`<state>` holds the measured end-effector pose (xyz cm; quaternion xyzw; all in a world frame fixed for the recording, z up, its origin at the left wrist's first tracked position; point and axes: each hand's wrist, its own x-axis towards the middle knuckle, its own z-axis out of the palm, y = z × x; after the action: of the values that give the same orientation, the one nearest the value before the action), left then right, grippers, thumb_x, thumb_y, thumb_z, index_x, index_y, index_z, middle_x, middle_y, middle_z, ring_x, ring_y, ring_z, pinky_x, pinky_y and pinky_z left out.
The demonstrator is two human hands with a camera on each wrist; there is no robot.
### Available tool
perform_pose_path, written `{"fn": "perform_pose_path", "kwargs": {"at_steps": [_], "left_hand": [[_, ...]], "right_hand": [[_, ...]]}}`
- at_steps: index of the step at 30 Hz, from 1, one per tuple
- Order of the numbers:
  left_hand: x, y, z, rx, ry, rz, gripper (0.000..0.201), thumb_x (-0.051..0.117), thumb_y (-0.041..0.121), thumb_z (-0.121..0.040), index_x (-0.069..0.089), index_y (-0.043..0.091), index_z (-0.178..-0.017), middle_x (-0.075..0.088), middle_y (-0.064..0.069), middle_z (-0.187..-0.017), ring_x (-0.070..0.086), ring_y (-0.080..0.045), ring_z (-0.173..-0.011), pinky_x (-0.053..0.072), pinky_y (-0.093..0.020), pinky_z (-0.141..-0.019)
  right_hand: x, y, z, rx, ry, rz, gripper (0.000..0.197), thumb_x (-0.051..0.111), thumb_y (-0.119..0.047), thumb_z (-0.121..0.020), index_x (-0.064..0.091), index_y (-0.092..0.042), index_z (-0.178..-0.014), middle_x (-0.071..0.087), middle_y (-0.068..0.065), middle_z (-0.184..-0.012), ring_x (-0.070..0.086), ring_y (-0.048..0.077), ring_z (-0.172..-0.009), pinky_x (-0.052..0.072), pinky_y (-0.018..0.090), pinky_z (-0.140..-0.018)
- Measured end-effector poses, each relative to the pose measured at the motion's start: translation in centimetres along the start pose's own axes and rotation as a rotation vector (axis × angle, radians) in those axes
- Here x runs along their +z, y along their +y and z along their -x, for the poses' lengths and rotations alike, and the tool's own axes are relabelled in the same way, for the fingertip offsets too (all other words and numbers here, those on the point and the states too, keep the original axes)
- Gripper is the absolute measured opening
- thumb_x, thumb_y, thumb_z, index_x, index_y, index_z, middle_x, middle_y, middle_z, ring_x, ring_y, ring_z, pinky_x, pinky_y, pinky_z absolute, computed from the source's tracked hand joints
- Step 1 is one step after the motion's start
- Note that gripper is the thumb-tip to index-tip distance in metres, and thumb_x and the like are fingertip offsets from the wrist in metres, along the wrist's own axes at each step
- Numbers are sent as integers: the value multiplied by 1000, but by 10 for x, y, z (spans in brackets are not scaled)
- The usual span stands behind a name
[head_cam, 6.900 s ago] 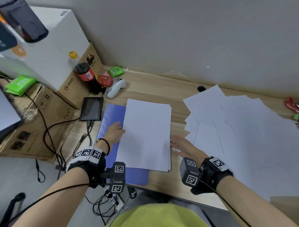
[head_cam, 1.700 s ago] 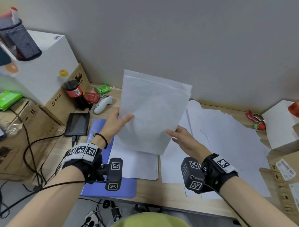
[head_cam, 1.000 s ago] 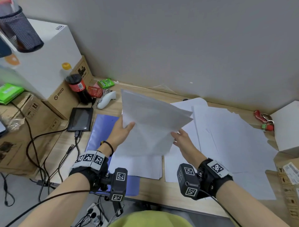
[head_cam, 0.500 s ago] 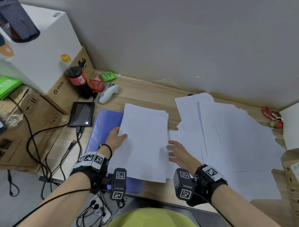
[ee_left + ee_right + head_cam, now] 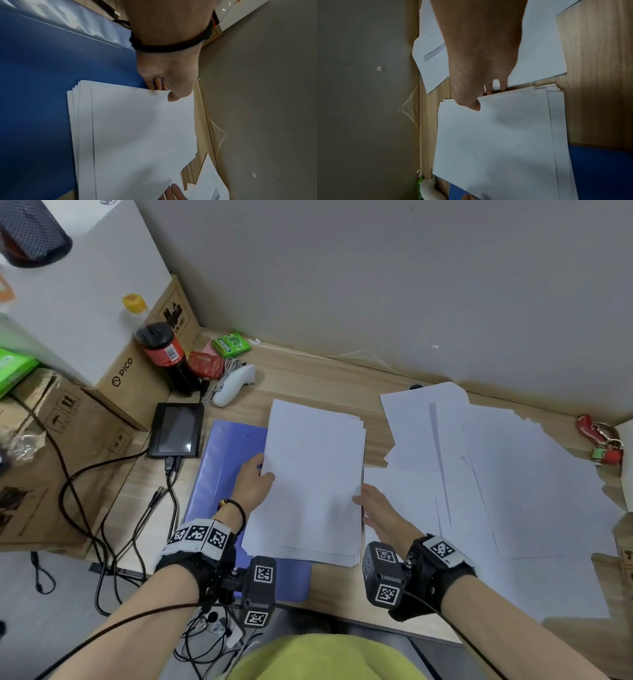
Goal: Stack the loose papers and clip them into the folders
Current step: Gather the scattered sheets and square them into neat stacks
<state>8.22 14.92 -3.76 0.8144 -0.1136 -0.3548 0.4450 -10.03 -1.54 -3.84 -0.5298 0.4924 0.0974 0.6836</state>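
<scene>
A stack of white paper (image 5: 313, 481) lies flat, its left part on a blue folder (image 5: 219, 474) and its right part on the wooden desk. My left hand (image 5: 263, 470) pinches the stack's left edge; in the left wrist view the thumb lies on top of the stack (image 5: 137, 128) and the fingers (image 5: 157, 83) tuck under it. My right hand (image 5: 359, 501) pinches the right edge the same way, thumb on the stack (image 5: 496, 135) and fingers (image 5: 503, 85) below. The stack's edges are slightly fanned. Loose sheets (image 5: 496, 474) lie spread to the right.
A black tablet (image 5: 176, 429) with cables (image 5: 102, 508) lies left of the folder. Behind it are a white controller (image 5: 233, 385), a cola bottle (image 5: 164, 350), a green packet (image 5: 230, 344) and cardboard boxes (image 5: 137, 378). A red keyring (image 5: 599, 440) lies far right.
The sheets held upright in the air came down flat onto the stack on the folder. Both hands stayed on the side edges and now sit low at the desk.
</scene>
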Motion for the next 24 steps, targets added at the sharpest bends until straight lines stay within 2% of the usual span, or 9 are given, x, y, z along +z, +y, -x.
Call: {"fn": "perform_pose_path", "kwargs": {"at_steps": [2,3,6,9,18,21,24], "left_hand": [[2,0,2,7,-10,3,38,41,-7,-88,61,16,-111,66,-7,-113,62,-28,-105,52,-30,-80],[2,-2,3,2,-12,-11,39,42,-5,-88,60,14,-116,63,-7,-118,60,-27,-109,51,-29,-83],[3,-6,5,-72,16,-107,49,46,5,-93,42,10,-141,44,-7,-138,46,-23,-125,39,-32,-103],[4,-8,7,-83,28,-120,50,46,7,-95,38,9,-144,38,-8,-145,41,-22,-131,35,-31,-106],[1,-14,18,-103,40,-86,52,47,8,-94,38,17,-145,36,-6,-149,39,-23,-134,37,-34,-107],[1,-11,22,-70,86,-68,55,51,11,-91,39,19,-144,38,-5,-149,38,-26,-136,36,-44,-111],[11,1,29,-14,144,-80,49,53,9,-92,45,19,-139,39,-5,-146,37,-25,-135,36,-42,-110]], "right_hand": [[-1,2,-2,9,22,19,51,44,-13,-98,27,-12,-147,36,4,-149,40,20,-129,34,30,-103],[-1,4,-2,16,33,23,54,44,-14,-98,24,-11,-148,30,4,-152,34,20,-136,30,32,-110],[-3,8,-3,19,52,13,56,45,-15,-98,23,-11,-149,24,3,-156,26,20,-142,24,36,-116],[-4,9,0,10,26,27,55,44,-15,-99,24,-15,-150,22,2,-156,23,19,-143,23,36,-116],[-13,16,8,-20,-85,-13,54,47,-20,-98,28,-22,-148,25,-2,-155,23,17,-143,23,37,-117],[-24,14,11,-40,-108,-51,49,49,-25,-97,36,-23,-144,37,-3,-147,28,17,-140,26,37,-115],[-44,14,15,-50,-83,-84,32,46,-26,-99,50,-25,-131,50,-4,-131,41,17,-128,35,35,-106]]}}
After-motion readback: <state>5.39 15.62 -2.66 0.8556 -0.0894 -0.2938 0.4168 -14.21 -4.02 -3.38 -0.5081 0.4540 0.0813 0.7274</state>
